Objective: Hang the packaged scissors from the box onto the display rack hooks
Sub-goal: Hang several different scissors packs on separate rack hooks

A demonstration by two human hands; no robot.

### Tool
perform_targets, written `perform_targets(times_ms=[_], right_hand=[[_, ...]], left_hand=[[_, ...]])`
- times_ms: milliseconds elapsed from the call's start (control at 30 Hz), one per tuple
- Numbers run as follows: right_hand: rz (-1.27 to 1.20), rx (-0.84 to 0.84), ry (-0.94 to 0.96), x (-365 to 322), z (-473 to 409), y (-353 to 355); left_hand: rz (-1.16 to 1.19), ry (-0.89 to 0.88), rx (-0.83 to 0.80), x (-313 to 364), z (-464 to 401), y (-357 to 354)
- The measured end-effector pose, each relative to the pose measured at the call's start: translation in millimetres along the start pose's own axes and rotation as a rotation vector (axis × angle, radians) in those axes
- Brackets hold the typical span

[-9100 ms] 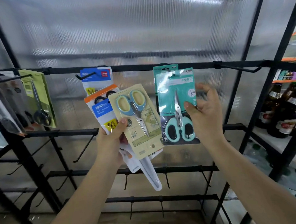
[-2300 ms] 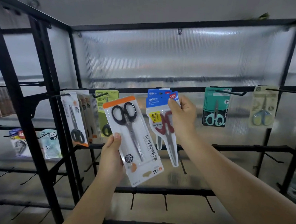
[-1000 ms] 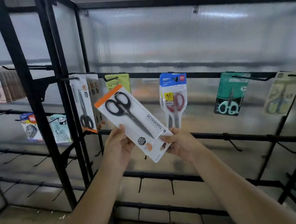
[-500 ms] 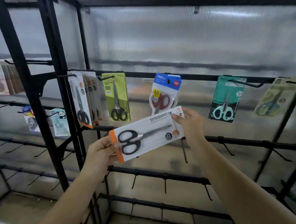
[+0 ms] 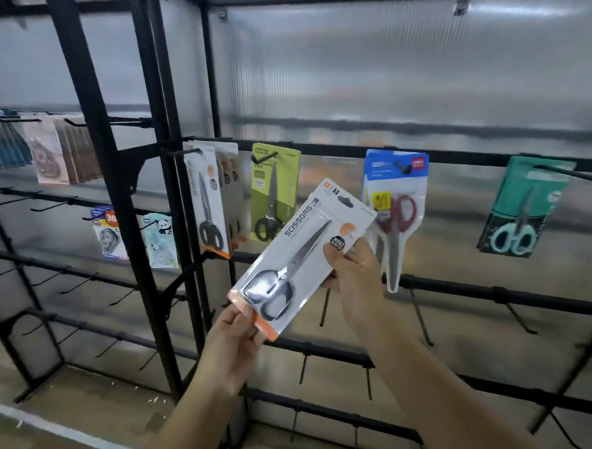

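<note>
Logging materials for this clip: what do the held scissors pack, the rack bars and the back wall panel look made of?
Held scissors pack: white card with an orange end under a clear glossy plastic blister, judging by the glare over the scissors. Rack bars: black, matte, probably painted metal. Back wall panel: translucent ribbed sheet, likely polycarbonate; fine vertical lines and blurred light show through.

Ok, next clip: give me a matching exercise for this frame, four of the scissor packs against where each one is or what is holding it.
Things:
1. white pack with orange end
2. green pack
3. blue-topped pack with red-handled scissors
4. teal pack

Places:
A. hanging on a hook furthest right of the four
B. held tilted by both the left hand and the right hand
C. hanging just right of the row of matching white packs
D. hanging behind the right hand's fingers

Pairs: 1-B, 2-C, 3-D, 4-A
</note>
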State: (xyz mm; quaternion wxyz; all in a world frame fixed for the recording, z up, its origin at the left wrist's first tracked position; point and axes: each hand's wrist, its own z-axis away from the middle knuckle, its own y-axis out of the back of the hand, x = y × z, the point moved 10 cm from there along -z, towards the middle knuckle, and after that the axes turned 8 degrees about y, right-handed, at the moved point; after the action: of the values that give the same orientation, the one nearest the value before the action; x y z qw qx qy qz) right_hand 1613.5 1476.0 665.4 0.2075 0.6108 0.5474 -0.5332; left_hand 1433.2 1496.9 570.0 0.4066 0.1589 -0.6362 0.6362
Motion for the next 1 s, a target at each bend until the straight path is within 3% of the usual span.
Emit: perform_targets(times_ms=[133, 333, 467, 733, 867, 1000], right_hand=[[0.038, -0.043, 0.15, 7, -8, -47], [0.114, 0.014, 0.419, 11, -12, -104], [0.183, 0.073, 0.438, 33, -10, -111], [0.521, -0.062, 0.551, 16, -6, -172], [0.722, -0.215, 0.483, 3, -18, -206], [0.764, -0.218, 0.437, -8, -27, -220]], left_hand=[[-0.271, -0.052, 0.093, 40, -10, 36], [-1.39, -0.341, 0.255, 143, -31, 73], [-1.674, -0.407, 0.255, 177, -44, 73], [-1.866, -0.549, 0.147, 191, -45, 53], [-1.906, -0.528, 0.114, 196, -46, 47], [-1.841, -0.537, 0.136, 203, -45, 49]])
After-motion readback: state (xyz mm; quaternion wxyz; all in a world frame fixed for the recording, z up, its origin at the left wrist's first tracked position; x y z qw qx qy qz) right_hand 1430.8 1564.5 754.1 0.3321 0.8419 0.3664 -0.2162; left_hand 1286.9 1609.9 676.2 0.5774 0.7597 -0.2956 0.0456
